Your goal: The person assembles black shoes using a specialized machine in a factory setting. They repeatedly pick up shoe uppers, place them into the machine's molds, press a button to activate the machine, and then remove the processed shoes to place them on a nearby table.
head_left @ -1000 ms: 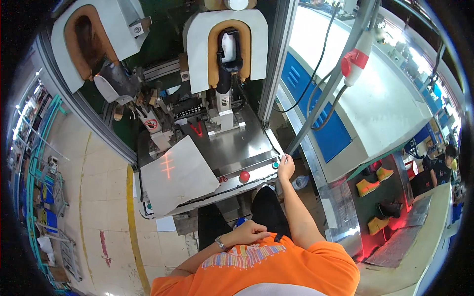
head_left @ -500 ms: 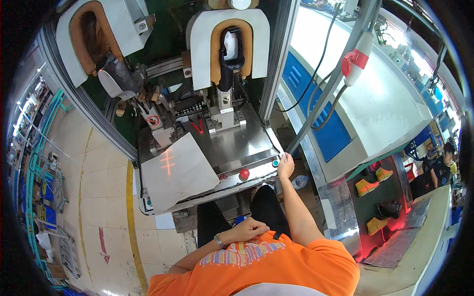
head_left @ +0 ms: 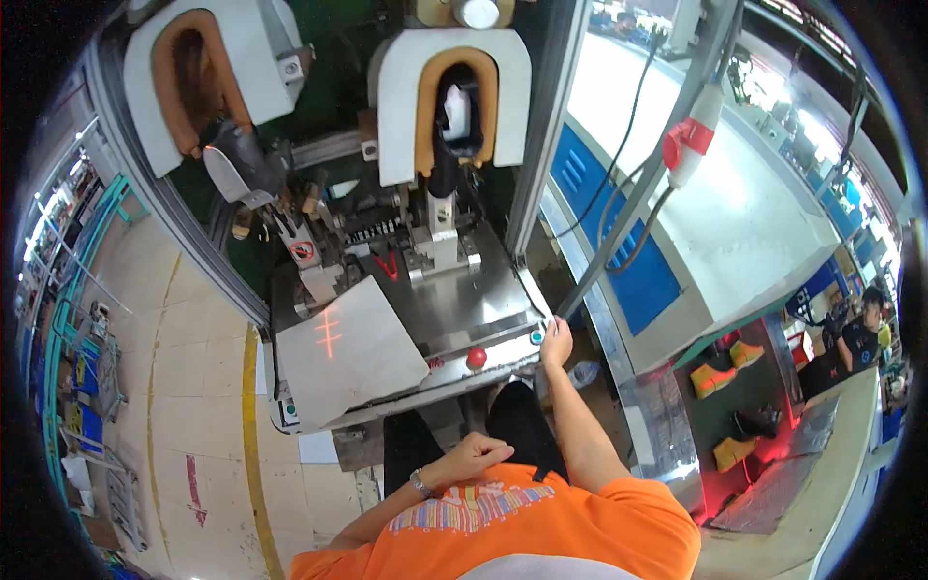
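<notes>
My right hand (head_left: 556, 344) is at the front right corner of the machine's metal table (head_left: 483, 290), its fingers curled over the edge beside a green button (head_left: 537, 337). In front of my belly, my left hand (head_left: 469, 458) is closed, with nothing visible in it. A red knob button (head_left: 476, 358) sits on the table's front strip between the green button and a white sheet (head_left: 348, 353), which has red light lines on it. Behind, a dark shoe upper (head_left: 458, 126) stands on a form within a brown padded U-shaped clamp (head_left: 491, 92). A second form (head_left: 237, 166) tilts at the left.
To the right stands a white and blue machine cabinet (head_left: 725, 232), with a metal post (head_left: 628, 174) before it. Yellow-orange shoes (head_left: 712, 380) lie under red light on a conveyor (head_left: 710, 435). Another person (head_left: 858, 338) is at the far right. A yellow line (head_left: 253, 435) marks the floor at left.
The view has shifted slightly, so the machine sits a little lower in the picture. My right hand stays at the table corner, and my left hand stays closed by my belly.
</notes>
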Demonstrator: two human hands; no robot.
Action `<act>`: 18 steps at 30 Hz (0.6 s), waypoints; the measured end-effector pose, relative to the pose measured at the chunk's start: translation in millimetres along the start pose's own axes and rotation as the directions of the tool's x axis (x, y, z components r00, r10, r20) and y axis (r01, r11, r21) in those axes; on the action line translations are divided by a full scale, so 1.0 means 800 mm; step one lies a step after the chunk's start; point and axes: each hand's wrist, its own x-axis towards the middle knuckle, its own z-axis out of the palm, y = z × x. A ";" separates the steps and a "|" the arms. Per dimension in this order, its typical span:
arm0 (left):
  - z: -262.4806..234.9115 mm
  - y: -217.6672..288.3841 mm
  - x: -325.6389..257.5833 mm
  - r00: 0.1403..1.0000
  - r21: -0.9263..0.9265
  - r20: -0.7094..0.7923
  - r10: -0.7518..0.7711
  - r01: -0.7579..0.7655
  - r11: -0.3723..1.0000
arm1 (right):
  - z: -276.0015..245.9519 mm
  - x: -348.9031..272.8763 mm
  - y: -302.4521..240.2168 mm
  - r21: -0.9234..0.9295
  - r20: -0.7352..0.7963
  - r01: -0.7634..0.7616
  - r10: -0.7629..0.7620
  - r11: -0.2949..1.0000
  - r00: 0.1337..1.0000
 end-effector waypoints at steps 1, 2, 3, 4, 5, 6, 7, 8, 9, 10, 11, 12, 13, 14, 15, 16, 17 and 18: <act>-0.004 0.002 0.000 0.999 0.012 -0.035 0.010 -0.009 1.000 | -0.002 0.001 0.000 0.005 0.065 -0.052 0.051 0.999 0.997; -0.007 0.007 0.000 0.998 -0.019 -0.060 0.002 -0.003 1.000 | -0.002 0.004 0.008 0.008 0.047 -0.031 0.030 0.999 0.998; -0.012 0.000 -0.003 0.996 -0.045 -0.085 0.034 -0.038 0.998 | -0.002 0.004 0.001 0.000 0.071 -0.035 0.035 0.999 0.997; -0.019 -0.006 -0.004 0.993 -0.072 -0.101 0.067 -0.074 0.995 | -0.004 0.008 0.000 -0.013 0.094 -0.043 0.044 0.999 0.995; -0.025 -0.005 -0.006 0.978 -0.075 -0.157 0.138 -0.151 0.986 | -0.009 0.015 -0.002 -0.034 0.190 -0.095 0.100 0.995 0.977; -0.031 -0.002 -0.008 0.955 -0.074 -0.212 0.207 -0.227 0.971 | -0.013 0.022 -0.006 -0.061 0.283 -0.144 0.155 0.988 0.947; -0.036 0.000 -0.011 0.926 -0.071 -0.264 0.270 -0.298 0.952 | -0.015 0.021 -0.013 -0.131 0.182 -0.096 0.120 0.987 0.976; -0.045 -0.001 -0.016 0.914 -0.052 -0.295 0.280 -0.308 0.950 | -0.016 0.021 -0.022 -0.205 0.081 -0.057 0.075 0.977 0.994; -0.057 -0.002 -0.023 0.900 -0.033 -0.325 0.290 -0.317 0.948 | -0.016 0.028 -0.031 -0.112 -0.002 0.018 -0.019 0.994 1.000; -0.066 -0.004 -0.025 0.890 -0.022 -0.340 0.305 -0.331 0.943 | -0.023 0.041 -0.035 -0.098 -0.108 0.134 -0.144 0.986 0.984; -0.073 -0.008 -0.031 0.883 -0.077 -0.395 0.252 -0.305 0.949 | -0.028 0.048 -0.053 0.101 -0.066 0.086 -0.079 0.991 0.995; -0.082 -0.010 -0.036 0.877 -0.119 -0.423 0.228 -0.303 0.946 | -0.034 0.059 -0.073 0.293 -0.013 0.026 -0.023 0.956 1.000; -0.090 -0.012 -0.041 0.875 -0.165 -0.443 0.197 -0.296 0.941 | -0.039 0.069 -0.089 0.364 -0.042 0.100 -0.091 0.926 0.995; -0.096 -0.012 -0.044 0.873 -0.211 -0.459 0.166 -0.289 0.934 | -0.046 0.081 -0.105 0.429 -0.078 0.175 -0.156 0.886 0.985; -0.101 -0.009 -0.050 0.832 -0.153 -0.509 0.220 -0.338 0.929 | -0.059 0.081 -0.149 0.468 -0.072 0.151 -0.132 0.871 0.989; -0.105 -0.008 -0.056 0.827 -0.179 -0.516 0.225 -0.361 0.915 | -0.087 0.081 -0.192 0.463 0.005 0.111 -0.128 0.879 0.992; -0.108 -0.008 -0.061 0.821 -0.204 -0.522 0.231 -0.383 0.901 | -0.095 0.090 -0.208 0.383 -0.039 0.253 -0.258 0.888 0.965; -0.111 -0.005 -0.064 0.818 -0.232 -0.523 0.237 -0.405 0.884 | -0.117 0.091 -0.238 0.396 -0.086 0.344 -0.339 0.851 0.937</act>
